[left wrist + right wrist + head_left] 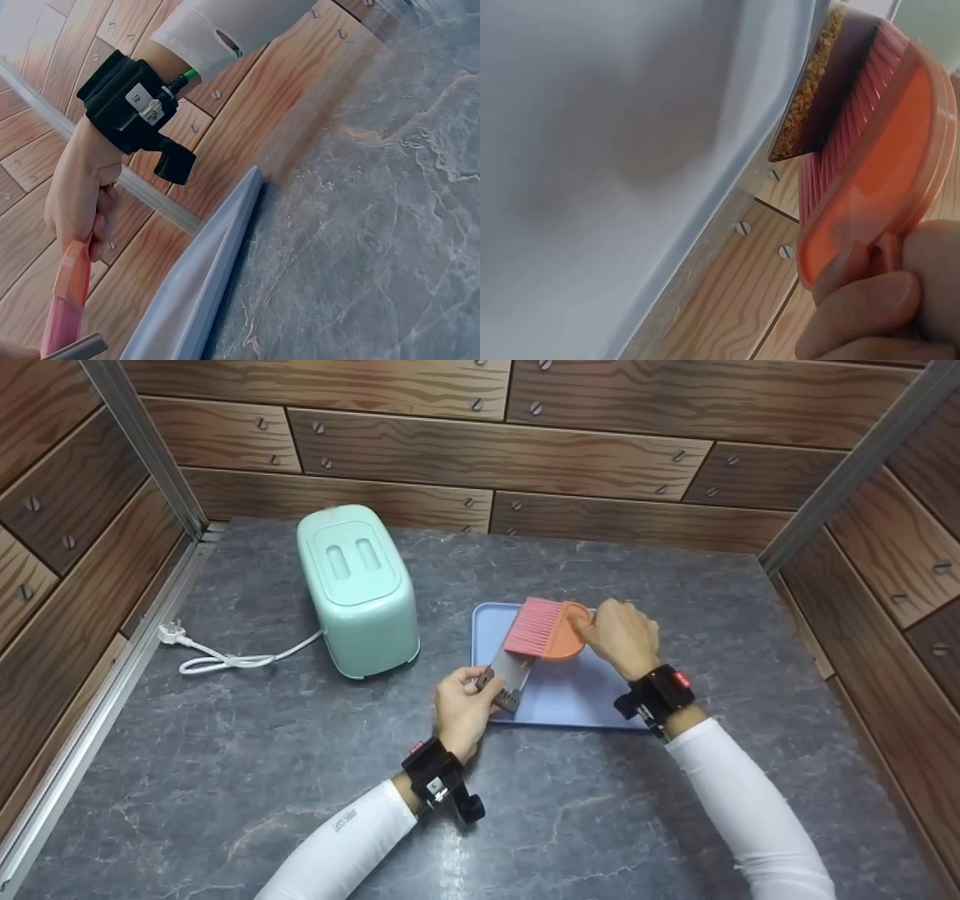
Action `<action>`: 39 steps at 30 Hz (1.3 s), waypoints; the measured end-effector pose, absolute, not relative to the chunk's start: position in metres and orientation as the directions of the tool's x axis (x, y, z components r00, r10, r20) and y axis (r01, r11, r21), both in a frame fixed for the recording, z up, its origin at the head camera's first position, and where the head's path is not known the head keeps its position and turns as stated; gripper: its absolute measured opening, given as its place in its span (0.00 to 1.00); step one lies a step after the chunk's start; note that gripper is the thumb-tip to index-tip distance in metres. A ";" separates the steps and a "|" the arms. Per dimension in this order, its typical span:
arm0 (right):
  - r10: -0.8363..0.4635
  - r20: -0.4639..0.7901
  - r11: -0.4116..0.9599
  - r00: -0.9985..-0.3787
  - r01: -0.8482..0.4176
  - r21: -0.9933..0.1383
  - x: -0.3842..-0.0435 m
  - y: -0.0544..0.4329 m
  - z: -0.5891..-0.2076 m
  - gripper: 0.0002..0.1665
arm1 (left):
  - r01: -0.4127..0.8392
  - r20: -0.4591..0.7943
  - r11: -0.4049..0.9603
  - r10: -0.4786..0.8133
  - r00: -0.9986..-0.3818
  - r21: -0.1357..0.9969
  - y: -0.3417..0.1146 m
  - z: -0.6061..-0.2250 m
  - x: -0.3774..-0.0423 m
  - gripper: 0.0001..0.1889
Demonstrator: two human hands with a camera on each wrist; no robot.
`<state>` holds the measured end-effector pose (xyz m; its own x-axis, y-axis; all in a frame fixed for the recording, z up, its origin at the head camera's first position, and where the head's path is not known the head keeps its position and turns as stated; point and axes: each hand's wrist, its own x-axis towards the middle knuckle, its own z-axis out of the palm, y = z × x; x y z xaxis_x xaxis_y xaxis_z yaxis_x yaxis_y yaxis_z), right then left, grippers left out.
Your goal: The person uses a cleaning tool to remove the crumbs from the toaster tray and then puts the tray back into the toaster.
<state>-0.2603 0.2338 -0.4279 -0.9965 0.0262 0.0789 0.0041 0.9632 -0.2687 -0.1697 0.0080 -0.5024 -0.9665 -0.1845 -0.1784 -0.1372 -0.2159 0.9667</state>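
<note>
My left hand (pixel 463 706) pinches the dark slotted end of a thin metal crumb tray (pixel 513 670) between thumb and fingers. Golden crumbs (pixel 807 94) lie along one side of that tray in the right wrist view. An orange brush (pixel 568 643) with pink bristles is gripped by its handle in my right hand (pixel 622 636). Its bristles (pixel 859 101) rest against the crumb tray and cover its far part in the head view. Below both hands lies a light blue tray (pixel 577 697), partly hidden by the brush and right hand.
A mint-green toaster (pixel 367 607) stands to the left, its top lid bearing two slots. From it a white cord (pixel 232 661) runs to a plug near the left edge. Wood-patterned walls (pixel 495 442) and metal rails enclose the grey marbled table (pixel 300 780).
</note>
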 end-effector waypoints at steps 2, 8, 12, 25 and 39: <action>0.025 0.068 0.967 -0.997 0.007 -0.256 -0.259 0.234 -0.428 0.37 | -0.136 -0.175 -0.212 -0.178 -0.968 0.968 0.008 -0.502 -0.169 0.13; 0.020 0.068 0.973 -0.997 0.004 -0.229 -0.259 0.237 -0.426 0.38 | -0.118 -0.158 -0.212 -0.185 -0.970 0.970 0.007 -0.501 -0.170 0.12; 0.019 0.057 0.978 -0.998 0.007 -0.210 -0.257 0.240 -0.426 0.38 | -0.119 -0.158 -0.195 -0.196 -0.968 0.974 0.007 -0.500 -0.172 0.12; 0.010 0.026 0.983 -1.000 0.006 -0.186 -0.254 0.252 -0.429 0.37 | -0.134 -0.169 -0.166 -0.216 -0.962 0.977 0.005 -0.497 -0.175 0.10; 0.030 0.015 0.985 -0.999 0.027 -0.173 -0.246 0.261 -0.435 0.37 | -0.137 -0.156 -0.109 -0.189 -0.969 0.985 0.004 -0.504 -0.175 0.11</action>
<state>-0.2456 0.2609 -0.4352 -0.9994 0.0301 0.0146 0.0271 0.9845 -0.1732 -0.1747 0.0037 -0.5037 -0.9695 -0.1895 -0.1556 -0.1368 -0.1085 0.9846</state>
